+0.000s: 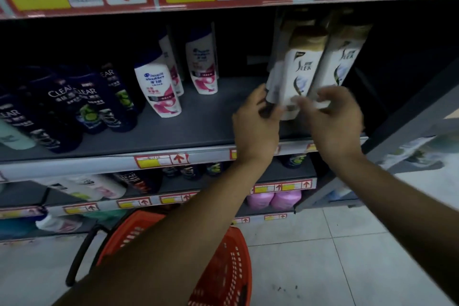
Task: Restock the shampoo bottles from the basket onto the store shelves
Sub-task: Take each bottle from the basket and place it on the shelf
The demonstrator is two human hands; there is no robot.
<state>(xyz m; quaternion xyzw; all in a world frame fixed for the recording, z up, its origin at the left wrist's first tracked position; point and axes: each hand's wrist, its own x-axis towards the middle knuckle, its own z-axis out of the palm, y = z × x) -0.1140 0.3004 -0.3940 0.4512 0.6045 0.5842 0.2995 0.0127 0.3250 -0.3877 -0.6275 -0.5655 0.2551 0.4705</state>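
Note:
Two white shampoo bottles with gold caps stand at the right of the grey shelf [193, 129]: one in front [301, 69], one to its right [340, 62]. More gold caps show behind them. My left hand [255, 122] touches the front bottle's lower left side, fingers curled around its base. Blurred, my right hand [332, 117] has its fingers at the bottom of both bottles. An orange basket [223, 276] with a black handle sits on the floor below my arms; its inside is hidden.
White and pink bottles [159, 87] stand mid-shelf and dark blue Clear bottles [74, 104] fill the left. Price tags line the shelf edges. Lower shelves hold more bottles, including pink ones [273, 199]. White tiled floor [347, 256] lies to the right.

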